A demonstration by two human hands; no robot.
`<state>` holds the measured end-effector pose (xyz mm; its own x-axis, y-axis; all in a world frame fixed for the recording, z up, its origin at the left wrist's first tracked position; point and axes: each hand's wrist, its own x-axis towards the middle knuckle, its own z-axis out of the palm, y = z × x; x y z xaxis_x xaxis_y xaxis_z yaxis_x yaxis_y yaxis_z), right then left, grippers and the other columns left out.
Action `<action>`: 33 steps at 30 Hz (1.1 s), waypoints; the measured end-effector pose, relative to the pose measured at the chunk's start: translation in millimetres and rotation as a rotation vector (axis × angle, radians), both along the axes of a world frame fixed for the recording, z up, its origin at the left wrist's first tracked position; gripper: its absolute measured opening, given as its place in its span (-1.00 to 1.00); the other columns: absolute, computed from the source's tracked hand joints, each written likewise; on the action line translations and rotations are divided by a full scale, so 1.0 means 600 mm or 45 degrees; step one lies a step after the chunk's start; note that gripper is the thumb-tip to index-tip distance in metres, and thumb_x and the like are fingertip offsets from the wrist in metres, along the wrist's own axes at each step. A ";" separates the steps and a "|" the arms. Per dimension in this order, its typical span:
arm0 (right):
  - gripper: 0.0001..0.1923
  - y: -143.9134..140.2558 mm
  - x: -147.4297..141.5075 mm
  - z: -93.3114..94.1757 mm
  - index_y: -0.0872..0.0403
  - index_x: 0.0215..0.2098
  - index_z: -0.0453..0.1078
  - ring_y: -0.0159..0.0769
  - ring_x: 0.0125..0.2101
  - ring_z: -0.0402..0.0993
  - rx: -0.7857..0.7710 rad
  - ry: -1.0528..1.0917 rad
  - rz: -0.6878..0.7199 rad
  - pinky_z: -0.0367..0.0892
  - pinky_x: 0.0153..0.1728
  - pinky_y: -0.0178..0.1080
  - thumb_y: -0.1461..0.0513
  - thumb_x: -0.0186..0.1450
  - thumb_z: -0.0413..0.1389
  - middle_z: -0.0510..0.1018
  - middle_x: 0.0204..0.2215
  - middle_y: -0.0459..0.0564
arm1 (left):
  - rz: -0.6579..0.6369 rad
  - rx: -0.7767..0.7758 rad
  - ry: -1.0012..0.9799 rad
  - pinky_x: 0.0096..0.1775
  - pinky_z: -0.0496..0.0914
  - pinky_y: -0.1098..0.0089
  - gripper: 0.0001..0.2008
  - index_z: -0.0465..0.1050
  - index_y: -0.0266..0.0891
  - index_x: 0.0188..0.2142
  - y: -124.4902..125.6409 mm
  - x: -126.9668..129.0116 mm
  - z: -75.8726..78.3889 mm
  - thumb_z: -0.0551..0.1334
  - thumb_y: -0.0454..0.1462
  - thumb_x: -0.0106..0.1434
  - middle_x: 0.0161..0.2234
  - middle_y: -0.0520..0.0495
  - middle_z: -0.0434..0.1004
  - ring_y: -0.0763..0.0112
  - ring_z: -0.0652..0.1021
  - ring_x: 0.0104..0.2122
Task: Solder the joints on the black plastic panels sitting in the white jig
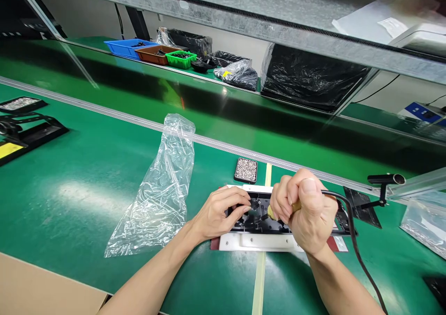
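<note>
A long black plastic housing [275, 226] lies in a white fixture [258, 241] in front of me, with small parts inside. At its left end, my left hand [223, 213] grips it with bent fingers and thumb; what lies beneath the fingertips is hidden. My right hand [306, 208] is closed in a fist around a corded electric screwdriver [271, 212]. Its yellowish front and dark tip point left, down into the housing, and a thick black cord [353, 231] runs off to the right. Behind the housing lies a small black tray [245, 170] of tiny silvery pieces, probably screws.
A clear plastic bag [153, 199] lies left. Black parts with a yellow label [10, 148] sit farther left. A black tube holder [386, 180] stands right, near a clear bag [427, 222]. Blue [128, 49], brown [152, 56] and green [181, 60] bins line the back under a metal shelf [223, 20].
</note>
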<state>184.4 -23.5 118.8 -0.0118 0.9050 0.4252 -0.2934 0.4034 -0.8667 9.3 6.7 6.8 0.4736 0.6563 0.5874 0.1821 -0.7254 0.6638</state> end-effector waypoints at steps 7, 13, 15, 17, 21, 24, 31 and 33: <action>-0.60 0.000 0.002 -0.006 0.06 -0.48 0.21 -0.50 -0.70 0.13 -0.026 -0.005 -0.008 0.09 -0.71 -0.38 0.10 0.50 0.01 0.22 -0.66 -0.20 | -0.002 -0.007 -0.009 -0.07 0.41 0.26 -0.92 0.54 -0.23 -0.13 0.002 0.002 -0.003 0.25 -0.34 0.43 -0.14 -0.10 0.62 0.32 0.61 -0.13; -0.60 0.004 0.005 -0.010 0.06 -0.48 0.20 -0.50 -0.70 0.14 -0.022 -0.028 -0.002 0.10 -0.70 -0.37 0.10 0.50 0.01 0.22 -0.66 -0.20 | -0.001 -0.005 -0.022 -0.08 0.41 0.26 -0.92 0.53 -0.23 -0.15 0.005 0.004 0.000 0.24 -0.32 0.44 -0.15 -0.12 0.63 0.31 0.61 -0.15; -0.61 0.004 0.006 -0.011 0.06 -0.48 0.20 -0.50 -0.70 0.14 -0.020 -0.027 0.001 0.10 -0.70 -0.38 0.10 0.50 0.01 0.22 -0.66 -0.20 | -0.001 0.002 -0.027 -0.09 0.40 0.27 -0.92 0.53 -0.24 -0.16 0.005 0.004 0.000 0.24 -0.33 0.44 -0.16 -0.11 0.63 0.32 0.61 -0.15; -0.61 0.004 0.006 -0.011 0.06 -0.48 0.21 -0.50 -0.70 0.14 -0.015 -0.027 0.002 0.10 -0.70 -0.38 0.11 0.51 0.00 0.22 -0.67 -0.20 | 0.002 0.011 -0.030 -0.10 0.40 0.27 -0.92 0.53 -0.24 -0.16 0.004 0.005 0.000 0.24 -0.33 0.44 -0.17 -0.10 0.63 0.33 0.61 -0.16; -0.61 0.004 0.005 -0.012 0.06 -0.48 0.21 -0.49 -0.69 0.15 -0.013 -0.031 -0.006 0.10 -0.69 -0.37 0.11 0.51 0.00 0.22 -0.67 -0.20 | 0.010 0.014 -0.023 -0.10 0.40 0.28 -0.91 0.53 -0.24 -0.17 0.003 0.006 0.000 0.23 -0.32 0.44 -0.18 -0.10 0.63 0.32 0.62 -0.16; -0.61 0.004 0.004 -0.013 0.05 -0.48 0.21 -0.49 -0.69 0.15 -0.012 -0.024 -0.003 0.09 -0.69 -0.37 0.11 0.50 0.00 0.22 -0.66 -0.20 | 0.010 0.006 -0.020 -0.10 0.40 0.27 -0.91 0.53 -0.24 -0.17 0.004 0.006 0.000 0.23 -0.32 0.45 -0.17 -0.10 0.63 0.32 0.62 -0.16; -0.62 0.005 0.004 -0.012 0.05 -0.47 0.21 -0.50 -0.70 0.14 -0.011 -0.016 -0.010 0.10 -0.70 -0.37 0.11 0.50 0.00 0.22 -0.66 -0.20 | 0.008 0.006 -0.019 -0.09 0.40 0.28 -0.93 0.53 -0.23 -0.16 0.004 0.004 -0.001 0.25 -0.33 0.44 -0.16 -0.09 0.63 0.34 0.62 -0.15; -0.61 0.005 0.004 -0.009 0.05 -0.47 0.21 -0.50 -0.70 0.14 -0.011 -0.015 -0.010 0.10 -0.70 -0.38 0.11 0.50 0.00 0.22 -0.66 -0.20 | 0.009 0.007 -0.028 -0.09 0.40 0.29 -0.93 0.53 -0.24 -0.16 0.003 0.004 0.001 0.25 -0.34 0.43 -0.16 -0.09 0.63 0.34 0.61 -0.15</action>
